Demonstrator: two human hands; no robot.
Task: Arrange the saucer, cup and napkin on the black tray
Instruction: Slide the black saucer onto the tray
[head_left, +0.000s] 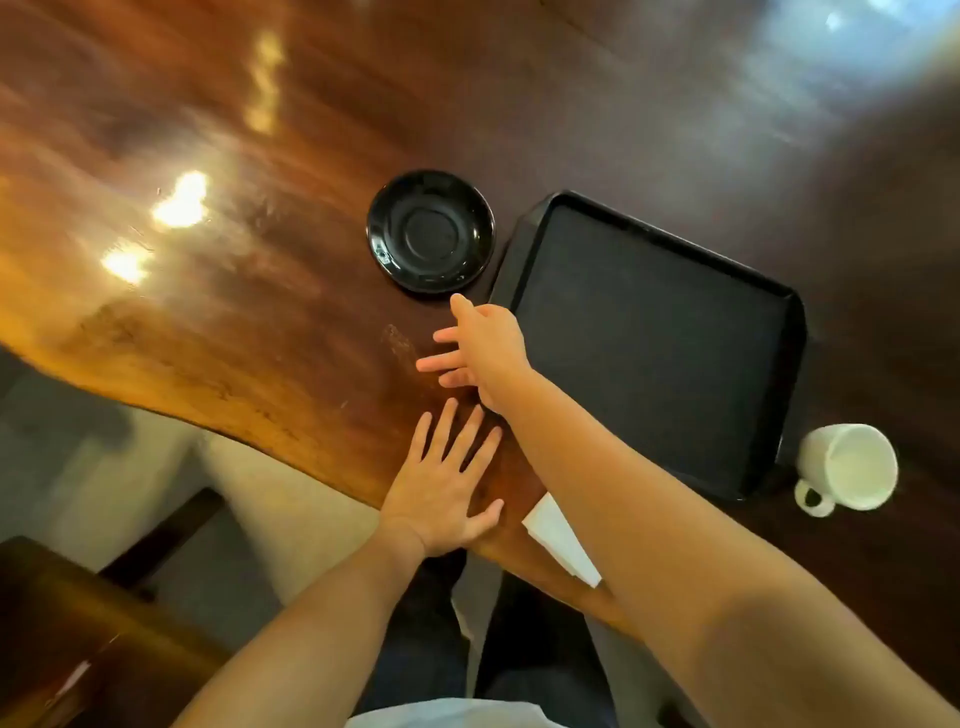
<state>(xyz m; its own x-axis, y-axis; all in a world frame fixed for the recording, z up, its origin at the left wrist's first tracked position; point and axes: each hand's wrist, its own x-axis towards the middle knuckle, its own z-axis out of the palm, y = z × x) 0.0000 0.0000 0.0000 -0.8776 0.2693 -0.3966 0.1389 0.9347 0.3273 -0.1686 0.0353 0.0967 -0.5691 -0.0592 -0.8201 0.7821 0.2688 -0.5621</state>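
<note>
On the brown wooden table (218, 291), seen from the head camera, nothing is on the black tray (649, 343) yet. The tray is bare, so the job has only just started. The black saucer (430, 229) sits just beside the tray's left edge. The white cup (848, 466) lies tipped on its side by the tray's near right corner. The white napkin (561, 545) lies at the table edge, partly hidden under the right arm. The right hand (485, 345) is open with fingers spread, holding nothing, reaching near the saucer. The left hand (448, 488) rests flat and open on the table. All three things still need moving; I think the saucer goes first.
</note>
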